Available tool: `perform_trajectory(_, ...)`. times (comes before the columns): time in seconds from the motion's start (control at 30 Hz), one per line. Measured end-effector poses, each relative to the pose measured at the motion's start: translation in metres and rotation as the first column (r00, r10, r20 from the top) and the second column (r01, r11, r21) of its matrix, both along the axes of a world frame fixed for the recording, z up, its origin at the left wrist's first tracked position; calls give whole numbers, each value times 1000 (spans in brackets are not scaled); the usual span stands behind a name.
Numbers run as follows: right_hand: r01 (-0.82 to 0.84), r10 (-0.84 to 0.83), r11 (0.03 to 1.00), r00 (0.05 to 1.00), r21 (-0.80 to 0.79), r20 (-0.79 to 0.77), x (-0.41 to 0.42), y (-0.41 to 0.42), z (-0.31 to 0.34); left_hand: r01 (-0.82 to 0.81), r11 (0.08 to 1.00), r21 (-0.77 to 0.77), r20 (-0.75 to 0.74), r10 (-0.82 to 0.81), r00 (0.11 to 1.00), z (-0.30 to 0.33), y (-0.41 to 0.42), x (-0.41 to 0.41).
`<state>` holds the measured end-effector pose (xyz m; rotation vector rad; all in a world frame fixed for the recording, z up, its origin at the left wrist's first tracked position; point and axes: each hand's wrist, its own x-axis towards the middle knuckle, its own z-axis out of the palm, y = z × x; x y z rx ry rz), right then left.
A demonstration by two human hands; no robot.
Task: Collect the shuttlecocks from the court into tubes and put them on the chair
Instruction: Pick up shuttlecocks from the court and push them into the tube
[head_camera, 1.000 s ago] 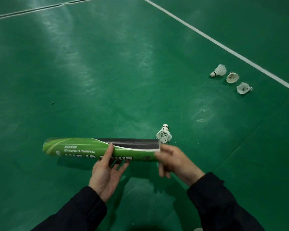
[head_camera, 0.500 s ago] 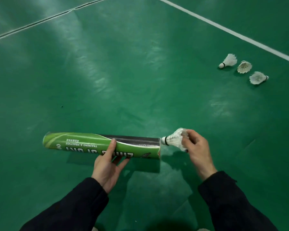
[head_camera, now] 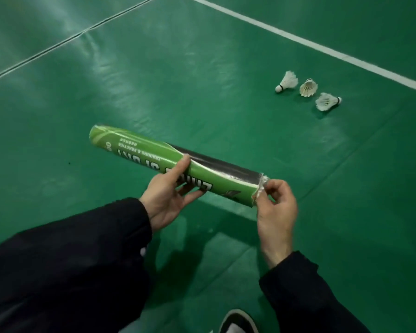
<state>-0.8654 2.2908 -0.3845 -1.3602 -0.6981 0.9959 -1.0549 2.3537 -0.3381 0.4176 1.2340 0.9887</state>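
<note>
Mid-court, the left hand (head_camera: 165, 195) grips a long green-and-black cardboard shuttlecock tube (head_camera: 173, 164), held nearly level above the green court floor (head_camera: 154, 68). The right hand (head_camera: 275, 207) pinches a white feathered shuttlecock (head_camera: 262, 186) sunk almost wholly into the tube's open end. Three loose white shuttlecocks (head_camera: 308, 87) lie together near the white boundary line (head_camera: 322, 48).

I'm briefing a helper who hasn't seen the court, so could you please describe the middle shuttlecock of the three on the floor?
Find the white court line crossing the green floor at upper right. Just on its near side three shuttlecocks lie in a short row. The middle shuttlecock shows its open feather skirt to the camera, while the left shuttlecock and the right shuttlecock lie sideways, corks pointing outward.
</note>
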Motion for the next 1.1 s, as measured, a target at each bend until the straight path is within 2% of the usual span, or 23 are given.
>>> perform_trajectory(0.07,-148,150,986,988,72,-26,12,3,8,36,999,36,-14,-36,999,14,28,14)
perform_trajectory(0.17,-298,298,954,954,23,-22,38,11,12,106,990,88,-21,-105,994,18,63,47)
perform_trajectory(0.3,-209,188,974,961,-84,-204,84,25,6,336,939,77,-32,-334,942,-4,87,116)
perform_trajectory(0.47,-247,124,932,905,-266,-407,146,31,21,493,869,32,31,-494,869,-21,107,180)
perform_trajectory(0.53,-165,50,948,921,-271,-386,160,29,28,531,847,7,79,-530,844,-26,112,200)
perform_trajectory(0.63,85,-154,964,951,-251,-270,166,29,22,604,797,-14,151,-595,789,-35,127,223)
perform_trajectory(0.73,185,-261,947,920,-261,-294,161,34,9,673,740,-13,180,-660,729,-46,146,234)
perform_trajectory(0.9,121,-246,945,875,-303,-417,133,67,12,756,655,6,213,-739,639,-61,191,216)
perform_trajectory(1.03,-32,-149,910,905,-414,-397,106,106,46,771,634,-55,268,-735,623,-51,230,181)
perform_trajectory(1.1,-55,-149,892,902,-448,-406,97,128,61,770,635,-58,296,-726,621,-44,250,163)
